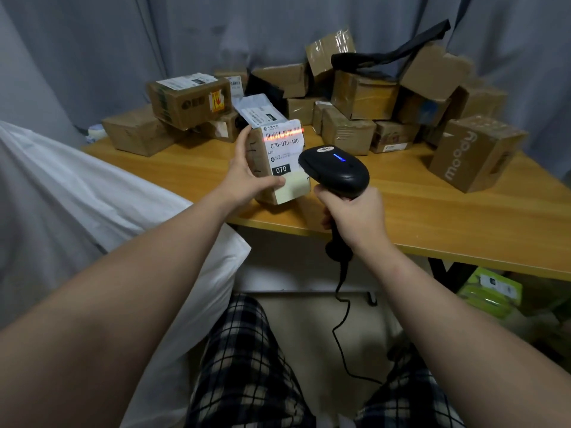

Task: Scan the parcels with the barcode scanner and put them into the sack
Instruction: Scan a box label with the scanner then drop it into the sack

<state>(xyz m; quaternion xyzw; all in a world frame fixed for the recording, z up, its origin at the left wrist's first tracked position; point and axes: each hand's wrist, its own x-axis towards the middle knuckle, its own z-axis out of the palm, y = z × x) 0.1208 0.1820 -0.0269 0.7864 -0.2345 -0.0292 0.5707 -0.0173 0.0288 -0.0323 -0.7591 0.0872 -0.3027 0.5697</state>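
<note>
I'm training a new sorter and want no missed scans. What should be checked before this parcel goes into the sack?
1. Aim: the red scan line lies across the barcode: ok.
2. Grip: the left hand holds the parcel, thumb on its front: ok.
3. Tool: the right hand grips the scanner, blue light lit: ok.
4. Scan registered: cannot tell.
5. Mouth of the sack open: cannot tell; only white fabric shows at the left.
</note>
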